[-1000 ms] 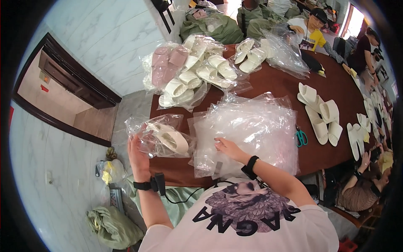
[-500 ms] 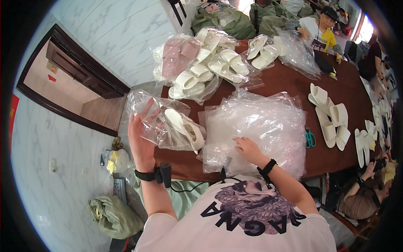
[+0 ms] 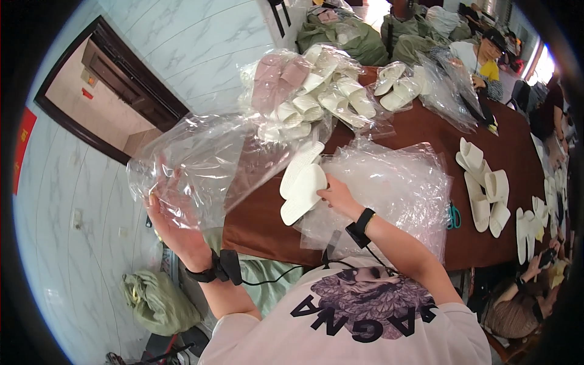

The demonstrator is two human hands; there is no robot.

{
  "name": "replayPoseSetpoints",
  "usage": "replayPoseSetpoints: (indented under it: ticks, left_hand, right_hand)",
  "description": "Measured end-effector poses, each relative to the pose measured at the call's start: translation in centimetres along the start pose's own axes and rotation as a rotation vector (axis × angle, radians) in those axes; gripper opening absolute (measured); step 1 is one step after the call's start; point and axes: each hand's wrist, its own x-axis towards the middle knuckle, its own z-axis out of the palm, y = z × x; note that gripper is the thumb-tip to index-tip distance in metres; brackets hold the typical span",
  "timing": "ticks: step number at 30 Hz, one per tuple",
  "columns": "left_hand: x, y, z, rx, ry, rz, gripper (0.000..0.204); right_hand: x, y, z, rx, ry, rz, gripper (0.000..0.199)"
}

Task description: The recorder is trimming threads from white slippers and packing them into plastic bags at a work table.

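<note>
One long brown table (image 3: 420, 131) runs from near to far right, with a heap of clear bagged slippers (image 3: 310, 91) at its far left end and a stack of clear plastic bags (image 3: 389, 188) near the person. Loose white slippers (image 3: 486, 194) lie to the right, green scissors (image 3: 453, 216) beside the stack. On the left wall a red sign (image 3: 24, 146) hangs by a dark door frame. Left hand (image 3: 173, 228) grips an open clear bag (image 3: 194, 167), fingers closed on its film; right hand (image 3: 337, 194) pinches a pair of white slippers (image 3: 301, 185) just right of the bag's mouth
</note>
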Motion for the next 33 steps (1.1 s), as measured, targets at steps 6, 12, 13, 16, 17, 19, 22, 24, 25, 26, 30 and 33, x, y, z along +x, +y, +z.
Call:
replayPoseSetpoints:
  ticks: [6,12,13,16,17,19,22,24,25,26,30,33]
  left_hand:
    - [-0.1,-6.2,-9.2,0.100,0.243,-0.004,0.034]
    - [-4.3,-17.2,-23.2,0.076,0.481,-0.213,0.037]
    - [-4.4,-17.8,-22.8,0.071,0.483,-0.219,0.037]
    - [-4.4,-18.3,-20.9,0.036,0.596,-0.193,0.042]
    - [-3.9,-17.9,-20.9,0.035,0.595,-0.197,0.042]
    - [-2.4,-16.4,-17.3,0.065,0.548,-0.189,0.042]
    - [0.2,-14.3,-11.7,0.017,0.370,-0.046,0.034]
    - [0.9,-12.5,-7.5,-0.009,0.233,-0.038,0.037]
    - [1.0,-11.8,-4.8,-0.039,0.106,-0.010,0.040]
    - [0.8,-11.1,-2.2,-0.049,0.098,-0.021,0.040]
    - [-1.8,-9.9,5.9,-0.269,-0.122,-0.201,0.045]
    - [-4.3,-10.5,8.7,-0.443,-0.235,-0.461,0.043]
  right_hand:
    - [0.4,-1.7,-1.0,0.622,-0.144,0.080,0.037]
    - [-2.7,-9.8,-8.1,0.822,0.026,-0.112,0.036]
    - [-3.2,-9.7,-9.8,0.811,0.060,-0.147,0.036]
    - [-5.5,-10.3,-14.3,0.822,0.161,-0.246,0.039]
    - [-5.7,-10.6,-15.2,0.820,0.164,-0.245,0.039]
    - [-6.5,-10.7,-17.7,0.933,0.165,-0.361,0.042]
    - [-6.5,-10.7,-20.2,1.006,0.264,-0.441,0.034]
    - [-6.2,-9.8,-21.8,1.125,0.223,-0.604,0.026]
    - [-6.9,-9.7,-23.1,1.113,0.246,-0.609,0.026]
    - [-7.5,-9.4,-24.3,1.168,0.328,-0.637,0.026]
    - [-11.7,-8.6,-29.3,1.171,0.385,-0.795,0.029]
    - [-15.2,-8.5,-33.3,1.006,0.306,-0.922,0.031]
